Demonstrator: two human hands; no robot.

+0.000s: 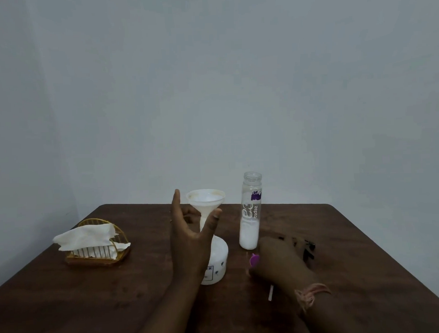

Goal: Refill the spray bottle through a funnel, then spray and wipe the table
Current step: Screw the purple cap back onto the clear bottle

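A white funnel [205, 199] stands in the neck of the squat white spray bottle [217, 263] at mid table. My left hand [191, 239] is raised in front of them, fingers straight and thumb spread beside the funnel's stem, holding nothing. A tall clear bottle [250, 215], uncapped and about a third full of white liquid, stands just to the right. My right hand [279, 259] lies on the table over the purple spray head [254, 260], fingers curled round it. The spray head's white dip tube [270, 293] sticks out near my wrist.
A gold wire holder [97, 255] with white tissues [86, 237] sits at the left of the dark wooden table [94, 307]. A small black object [309, 249] lies just beyond my right hand. A grey wall is close behind the table.
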